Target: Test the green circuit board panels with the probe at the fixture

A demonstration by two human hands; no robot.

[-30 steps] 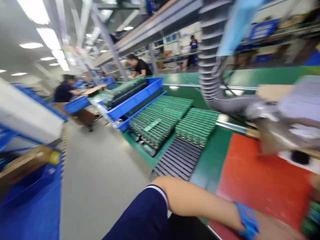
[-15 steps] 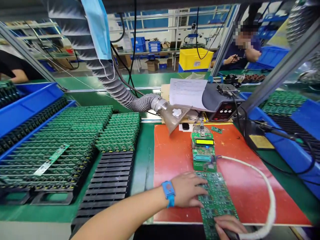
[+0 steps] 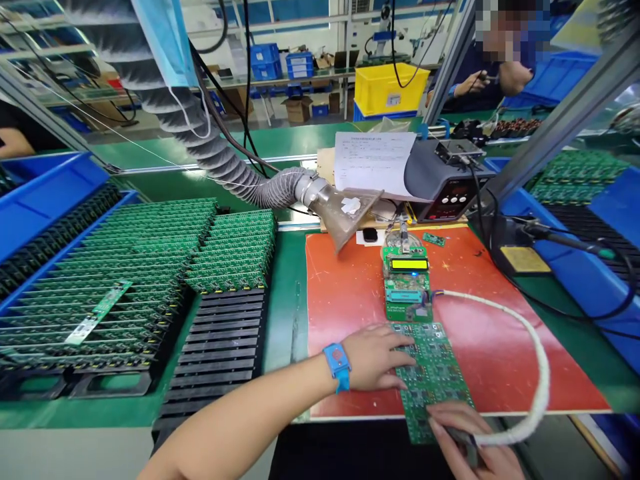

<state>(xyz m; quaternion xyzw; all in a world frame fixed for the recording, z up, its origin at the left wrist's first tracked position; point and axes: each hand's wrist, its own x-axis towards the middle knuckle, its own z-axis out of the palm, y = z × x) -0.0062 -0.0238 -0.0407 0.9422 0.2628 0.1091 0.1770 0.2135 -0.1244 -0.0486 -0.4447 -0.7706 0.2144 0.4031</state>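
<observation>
A green circuit board panel [image 3: 434, 373] lies on the red mat, its near end jutting past the mat's front edge. My left hand [image 3: 377, 360], with a blue wrist strap [image 3: 337, 367], rests at the panel's left edge, fingers spread over it. Pinched in my right hand [image 3: 473, 437] is a dark probe [image 3: 465, 438] at the end of a white sleeved cable [image 3: 543, 373], over the panel's near right part. Its tip is hidden by my fingers. The cable runs to a green programmer board [image 3: 407, 287] with a lit yellow display, just beyond the panel.
Racks of upright circuit boards [image 3: 235, 250] stand at the left, one loose board strip [image 3: 99, 312] lying on top. A fume extraction hood [image 3: 345, 213] hangs over the red mat [image 3: 345, 300]. Behind are a soldering station [image 3: 450, 180] and papers [image 3: 373, 160]. Another person sits far right.
The whole view has shifted, so the bench sits higher in the picture. My right hand stays at the near end of the panel with the probe; my left hand keeps its place.
</observation>
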